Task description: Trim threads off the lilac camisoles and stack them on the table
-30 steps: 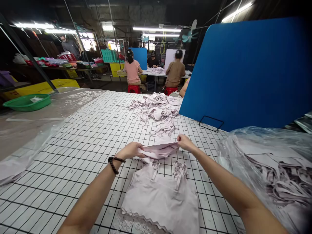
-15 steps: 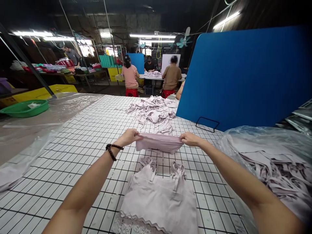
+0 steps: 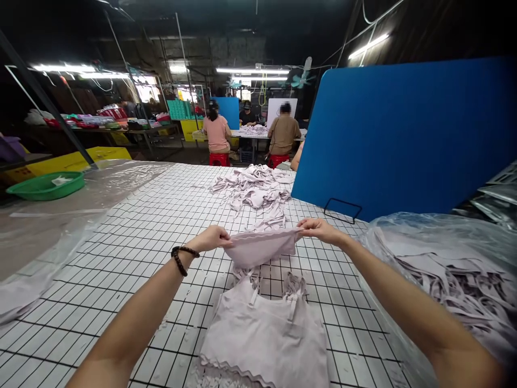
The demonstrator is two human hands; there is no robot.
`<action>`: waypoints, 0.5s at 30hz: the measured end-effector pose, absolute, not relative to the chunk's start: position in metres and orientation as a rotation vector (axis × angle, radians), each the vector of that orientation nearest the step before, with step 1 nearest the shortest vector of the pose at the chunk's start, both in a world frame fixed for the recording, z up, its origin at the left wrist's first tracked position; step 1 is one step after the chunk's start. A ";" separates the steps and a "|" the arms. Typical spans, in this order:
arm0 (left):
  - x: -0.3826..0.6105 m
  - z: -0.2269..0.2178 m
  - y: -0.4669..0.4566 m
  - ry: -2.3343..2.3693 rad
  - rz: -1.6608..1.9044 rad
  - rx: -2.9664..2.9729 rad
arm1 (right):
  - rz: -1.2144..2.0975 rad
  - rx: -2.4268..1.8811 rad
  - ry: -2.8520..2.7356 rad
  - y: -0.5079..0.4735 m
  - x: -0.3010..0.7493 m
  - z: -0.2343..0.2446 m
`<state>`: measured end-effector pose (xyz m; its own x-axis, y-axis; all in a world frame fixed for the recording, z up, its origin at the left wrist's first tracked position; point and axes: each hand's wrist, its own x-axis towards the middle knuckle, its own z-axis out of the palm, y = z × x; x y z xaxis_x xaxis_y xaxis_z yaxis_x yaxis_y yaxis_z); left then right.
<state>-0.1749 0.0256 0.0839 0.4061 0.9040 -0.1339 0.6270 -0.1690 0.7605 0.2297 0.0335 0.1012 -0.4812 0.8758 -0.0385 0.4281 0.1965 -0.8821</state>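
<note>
A pale lilac garment piece (image 3: 262,247) is stretched between my two hands above the gridded table (image 3: 141,237). My left hand (image 3: 212,238), with a dark bead bracelet on its wrist, pinches the piece's left edge. My right hand (image 3: 319,229) pinches its right edge. Below them a lilac camisole top (image 3: 266,334) with thin straps and a scalloped hem lies flat on the table near me.
A heap of lilac pieces (image 3: 254,188) lies farther back. A blue divider board (image 3: 404,140) stands at the right. A clear plastic bag of lilac garments (image 3: 448,280) sits at the right, plastic sheeting (image 3: 48,215) and a green basin (image 3: 44,185) at the left. Other people sit at a far table (image 3: 258,131).
My hands lifted the lilac piece off the camisole and pulled it taut between them; now it sags slightly in the middle.
</note>
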 end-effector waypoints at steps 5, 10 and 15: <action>-0.179 0.075 0.017 1.305 0.422 2.049 | 1.335 -1.196 -2.071 0.028 0.233 0.117; -0.176 0.076 0.013 1.307 0.440 2.168 | 1.211 -1.268 -2.169 0.023 0.228 0.121; -0.176 0.077 0.015 1.367 0.508 2.015 | 1.036 -1.393 -2.158 0.025 0.232 0.121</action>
